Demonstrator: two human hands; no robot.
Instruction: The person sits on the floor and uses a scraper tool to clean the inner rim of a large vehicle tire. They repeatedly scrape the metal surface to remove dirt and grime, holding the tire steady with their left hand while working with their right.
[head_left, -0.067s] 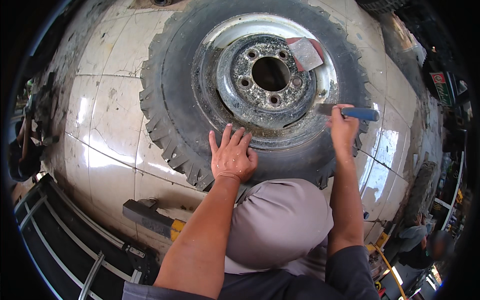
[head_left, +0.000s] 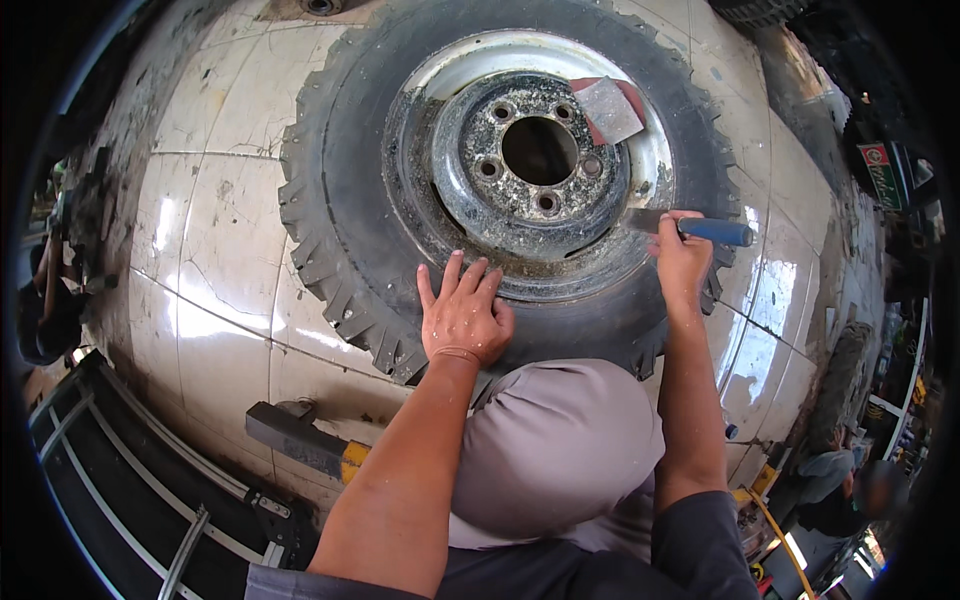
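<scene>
A large black tyre [head_left: 350, 200] lies flat on the floor around a steel wheel rim [head_left: 470, 235] with worn, flaking paint. My left hand [head_left: 465, 315] rests on the near sidewall, fingers spread and fingertips at the rim's edge. In my right hand [head_left: 685, 262] is a scraper [head_left: 712, 231] with a blue handle; its flat metal blade meets the right side of the rim. Bolt holes ring the dark centre hole [head_left: 540, 150]. Folded sandpaper [head_left: 608, 110], red and grey, lies on the upper right of the rim.
Light floor tiles [head_left: 225, 220] surround the tyre. A dark metal-framed rack [head_left: 150, 480] stands at lower left, beside a black and yellow bar [head_left: 300, 438]. Other people appear at the far left and lower right edges. Workshop clutter lines the right side.
My right hand and the scraper have shifted slightly to the left along the rim. The left hand stays in place.
</scene>
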